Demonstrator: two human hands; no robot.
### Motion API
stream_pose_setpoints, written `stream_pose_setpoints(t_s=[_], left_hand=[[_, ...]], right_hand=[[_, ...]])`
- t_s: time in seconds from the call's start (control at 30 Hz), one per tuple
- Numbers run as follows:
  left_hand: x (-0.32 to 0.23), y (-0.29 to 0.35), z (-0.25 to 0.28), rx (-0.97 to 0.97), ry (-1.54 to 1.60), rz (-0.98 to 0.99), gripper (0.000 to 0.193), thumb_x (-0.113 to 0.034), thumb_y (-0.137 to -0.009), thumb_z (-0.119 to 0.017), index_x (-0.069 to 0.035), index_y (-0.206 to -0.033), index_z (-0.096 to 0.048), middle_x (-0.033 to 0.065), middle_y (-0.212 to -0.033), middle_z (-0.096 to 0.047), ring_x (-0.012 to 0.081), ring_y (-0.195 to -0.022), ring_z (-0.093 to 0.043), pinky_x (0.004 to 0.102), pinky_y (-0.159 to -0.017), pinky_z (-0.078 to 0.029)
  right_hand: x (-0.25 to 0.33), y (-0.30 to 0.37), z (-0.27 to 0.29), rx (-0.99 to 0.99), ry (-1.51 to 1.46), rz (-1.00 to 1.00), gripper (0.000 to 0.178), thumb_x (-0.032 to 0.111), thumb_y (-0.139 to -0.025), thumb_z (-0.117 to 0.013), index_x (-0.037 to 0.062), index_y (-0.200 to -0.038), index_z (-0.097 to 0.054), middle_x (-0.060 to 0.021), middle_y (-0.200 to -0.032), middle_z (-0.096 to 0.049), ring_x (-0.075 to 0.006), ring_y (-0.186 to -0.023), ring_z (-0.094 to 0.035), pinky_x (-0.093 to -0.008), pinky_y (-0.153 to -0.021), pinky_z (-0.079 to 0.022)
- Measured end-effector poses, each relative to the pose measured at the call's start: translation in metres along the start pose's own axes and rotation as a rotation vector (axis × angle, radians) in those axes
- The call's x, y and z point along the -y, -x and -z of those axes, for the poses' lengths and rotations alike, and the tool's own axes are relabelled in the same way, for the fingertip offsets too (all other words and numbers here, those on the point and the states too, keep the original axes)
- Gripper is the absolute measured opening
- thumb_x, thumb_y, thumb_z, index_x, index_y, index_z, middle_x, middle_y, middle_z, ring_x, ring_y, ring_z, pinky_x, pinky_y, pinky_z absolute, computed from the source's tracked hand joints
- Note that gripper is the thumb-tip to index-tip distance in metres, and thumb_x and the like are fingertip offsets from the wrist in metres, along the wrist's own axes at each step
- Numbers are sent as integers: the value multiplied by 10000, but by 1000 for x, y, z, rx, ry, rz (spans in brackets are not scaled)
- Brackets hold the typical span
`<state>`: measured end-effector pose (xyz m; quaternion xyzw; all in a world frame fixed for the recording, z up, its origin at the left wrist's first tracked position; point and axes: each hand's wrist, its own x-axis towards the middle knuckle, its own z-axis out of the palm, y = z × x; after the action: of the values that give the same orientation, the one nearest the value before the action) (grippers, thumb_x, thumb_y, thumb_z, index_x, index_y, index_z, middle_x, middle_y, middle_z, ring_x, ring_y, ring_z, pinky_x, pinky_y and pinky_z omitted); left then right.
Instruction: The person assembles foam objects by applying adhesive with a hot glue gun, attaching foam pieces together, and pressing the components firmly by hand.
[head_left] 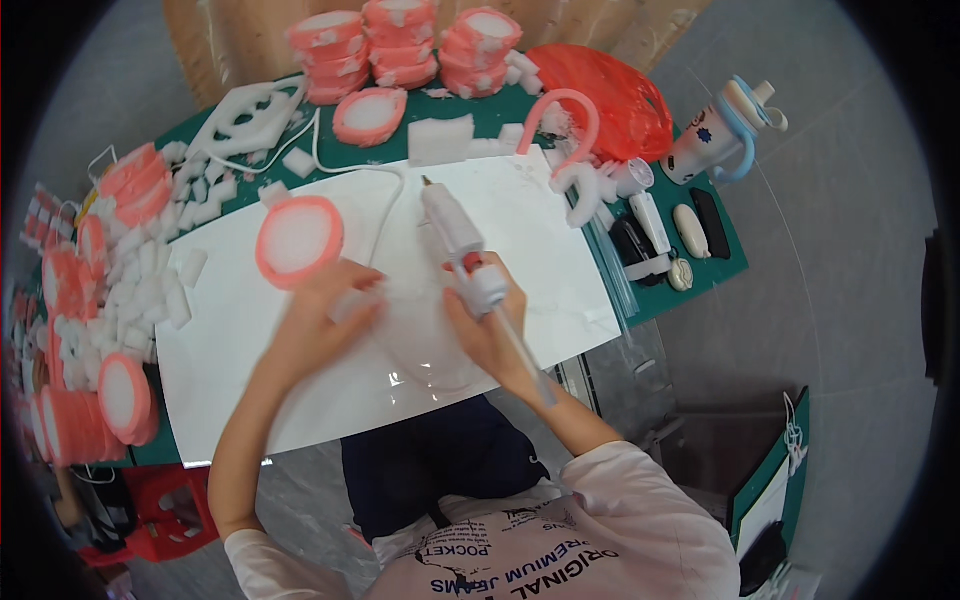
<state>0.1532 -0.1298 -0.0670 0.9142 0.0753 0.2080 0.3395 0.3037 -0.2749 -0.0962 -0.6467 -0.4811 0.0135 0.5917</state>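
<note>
"Where's your glue gun (455,225)?"

"In your right hand (487,325), your fingers wrapped around it, its tip pointing away from you over the white sheet (550,300)."

"And your left hand (325,315)?"

"Blurred, just beside the pink-rimmed disc (300,240) on that sheet; I cannot tell whether its fingers grip anything. Small white foam blocks (140,270) lie farther left on the green surface (705,282)."

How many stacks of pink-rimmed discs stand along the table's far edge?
3: the left stack, the middle stack and the right stack, side by side.
</note>
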Motion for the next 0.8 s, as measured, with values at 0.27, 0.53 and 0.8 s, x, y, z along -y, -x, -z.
stream_pose_setpoints(t_s=[0.27,0.53,0.8], left_hand=[[-45,-20,-57,41,650,343,383,-134,-806,-562,-10,-1140,-420,102,-1052,-491,165,-959,-493,291,-803,-418],[-34,-22,-69,-354,708,335,293,-115,-880,-427,36,-1128,-396,127,-1021,-538,153,-885,-540,276,-737,-446],[-39,-26,-57,-570,776,218,293,-124,-886,-380,61,-1112,-360,168,-1023,-555,169,-764,-584,297,-681,-473]], right_hand=[[19,-6,-5,44,21,120,491,-15,-626,-613,-85,-1078,-435,-204,-1075,-363,-289,-890,-464,-329,-675,-434],[19,-9,18,340,-58,199,623,-37,-620,-626,-22,-1203,-407,-185,-1198,-368,-273,-999,-444,-299,-804,-401],[-39,-101,111,28,-162,-390,300,10,-787,-426,2,-1060,-550,-98,-919,-568,-125,-644,-560,-222,-559,-443]])
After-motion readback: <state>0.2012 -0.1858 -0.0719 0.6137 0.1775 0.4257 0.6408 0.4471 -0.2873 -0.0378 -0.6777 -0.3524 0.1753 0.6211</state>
